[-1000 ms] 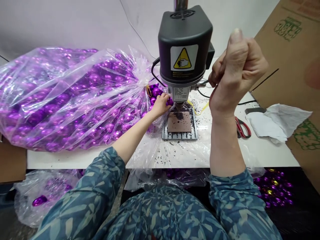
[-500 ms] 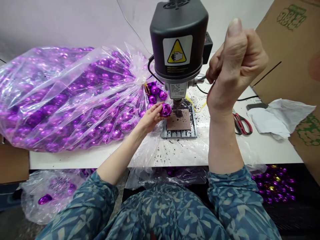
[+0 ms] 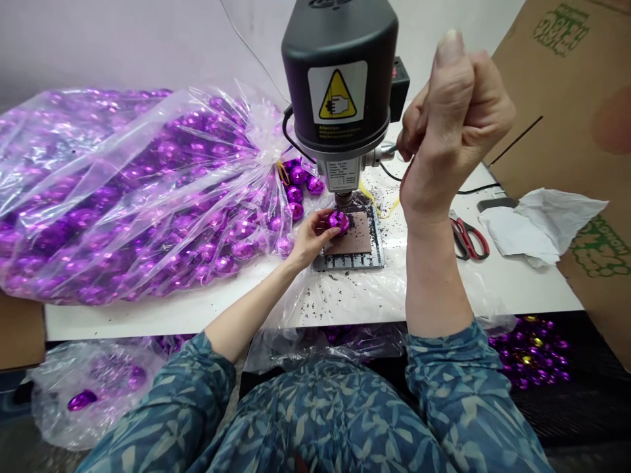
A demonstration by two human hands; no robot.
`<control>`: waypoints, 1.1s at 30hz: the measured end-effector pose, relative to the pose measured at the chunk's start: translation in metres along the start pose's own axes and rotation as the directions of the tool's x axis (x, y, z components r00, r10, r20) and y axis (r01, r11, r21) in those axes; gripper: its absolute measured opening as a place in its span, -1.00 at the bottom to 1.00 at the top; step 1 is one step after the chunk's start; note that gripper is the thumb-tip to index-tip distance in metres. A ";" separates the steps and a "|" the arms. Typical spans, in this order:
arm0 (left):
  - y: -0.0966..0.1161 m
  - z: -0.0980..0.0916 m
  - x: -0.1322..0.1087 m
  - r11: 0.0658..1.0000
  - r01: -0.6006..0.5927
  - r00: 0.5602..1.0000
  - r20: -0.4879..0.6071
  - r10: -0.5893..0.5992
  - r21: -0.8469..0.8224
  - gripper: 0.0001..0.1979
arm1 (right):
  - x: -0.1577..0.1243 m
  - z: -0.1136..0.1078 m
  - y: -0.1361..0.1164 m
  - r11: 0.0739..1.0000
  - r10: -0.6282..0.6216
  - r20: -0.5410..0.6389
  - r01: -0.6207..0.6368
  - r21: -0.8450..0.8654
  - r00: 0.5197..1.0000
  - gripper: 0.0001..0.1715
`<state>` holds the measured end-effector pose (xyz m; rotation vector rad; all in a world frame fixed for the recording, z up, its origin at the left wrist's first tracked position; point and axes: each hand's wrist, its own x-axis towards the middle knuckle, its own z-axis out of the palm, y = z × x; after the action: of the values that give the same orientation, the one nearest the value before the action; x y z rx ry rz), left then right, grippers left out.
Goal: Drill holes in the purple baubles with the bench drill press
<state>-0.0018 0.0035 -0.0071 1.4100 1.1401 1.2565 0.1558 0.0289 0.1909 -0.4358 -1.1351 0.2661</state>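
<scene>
My left hand (image 3: 308, 240) pinches a shiny purple faceted ball (image 3: 338, 221) and holds it on the brown pad (image 3: 355, 238) of the small bench drill (image 3: 340, 85), right under the chuck. My right hand (image 3: 451, 125) is raised beside the drill head, fist closed round the metal feed lever (image 3: 387, 154), thumb up. A big clear bag (image 3: 123, 190) full of the same purple balls lies on the white table (image 3: 148, 312) to the left, its mouth open near the drill.
Red-handled scissors (image 3: 468, 236) and crumpled white paper (image 3: 537, 226) lie right of the drill. A cardboard box (image 3: 582, 131) stands at the right. Dark shavings dot the plastic sheet (image 3: 355, 299). More purple balls lie under the table in a bag (image 3: 83, 391) and at the right (image 3: 532, 351).
My left hand drew a purple ball out of the bag's mouth and brought it onto the pad beneath the chuck. My right fist has stayed on the lever.
</scene>
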 end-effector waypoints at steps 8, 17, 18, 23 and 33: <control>0.003 0.014 0.002 0.978 -0.071 0.997 -0.019 0.076 0.194 -0.45 | -0.001 -0.001 -0.004 0.997 0.008 -0.005 -0.008 0.081 1.000 -0.43; 0.004 0.024 -0.005 0.978 -0.094 0.996 0.019 0.092 0.188 -0.45 | -0.005 -0.001 -0.004 1.000 0.005 -0.017 -0.005 -0.004 1.000 -0.26; 0.004 0.024 -0.006 0.977 -0.100 0.995 0.021 0.097 0.191 -0.46 | -0.006 -0.002 -0.005 1.000 0.006 -0.019 -0.006 -0.006 1.000 -0.26; 0.007 0.022 -0.008 0.974 -0.109 0.994 0.031 0.105 0.201 -0.46 | -0.020 -0.011 -0.007 0.998 0.035 -0.062 -0.038 -0.047 0.997 -0.31; 0.004 0.023 -0.006 0.981 -0.091 0.996 0.037 0.086 0.170 -0.45 | -0.038 -0.023 0.013 1.000 0.008 -0.113 -0.005 0.024 0.994 -0.16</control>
<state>0.0206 -0.0045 -0.0056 1.6179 1.1996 1.2179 0.1622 0.0195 0.1459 -0.4283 -1.0189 0.2574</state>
